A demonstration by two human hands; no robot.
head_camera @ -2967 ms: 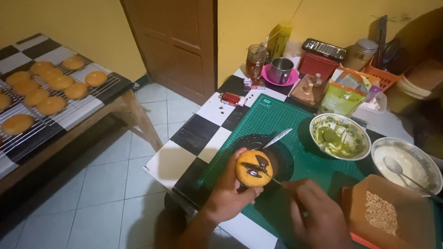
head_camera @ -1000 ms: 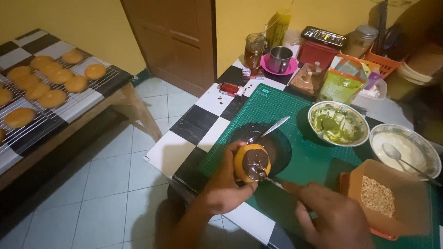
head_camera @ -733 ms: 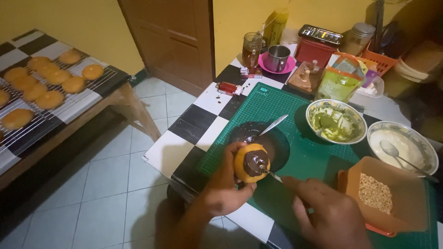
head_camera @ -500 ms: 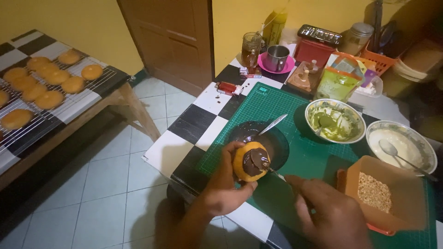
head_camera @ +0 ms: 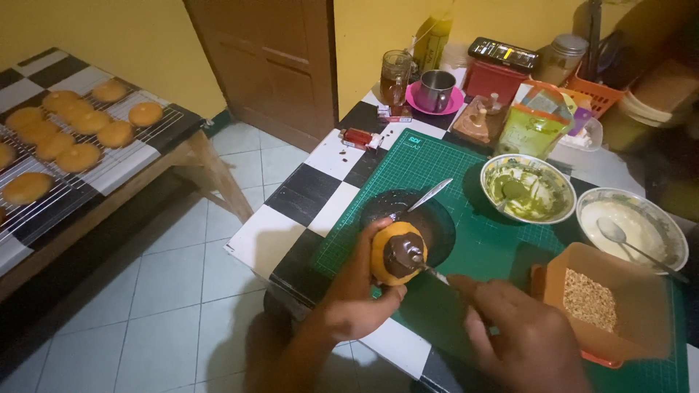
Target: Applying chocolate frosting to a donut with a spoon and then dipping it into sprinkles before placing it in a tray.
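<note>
Since the earlier frames, more dark chocolate spread has been laid over the round golden bun (head_camera: pixel 394 255), whose top was showing bare patches three seconds ago and is now largely covered. The bun is gripped from the side in the left hand (head_camera: pixel 357 295), fingers curled around it, and is held just above the green cutting mat (head_camera: pixel 502 247) beside a dark bowl (head_camera: pixel 415 217) in which a spoon (head_camera: pixel 429 194) is rested. A small knife (head_camera: pixel 426 268) is pressed against the spread by the right hand (head_camera: pixel 524 335), whose fingers are closed on the handle, though the grip itself is probably hidden by blur. On the checkered worktop (head_camera: pixel 306 196), a bowl of green cream (head_camera: pixel 526 188), a bowl of white cream (head_camera: pixel 632 227) and an orange tub of crumbs (head_camera: pixel 604 298) are set near. More buns (head_camera: pixel 80 131) are laid on a wire rack well apart to the left.
</note>
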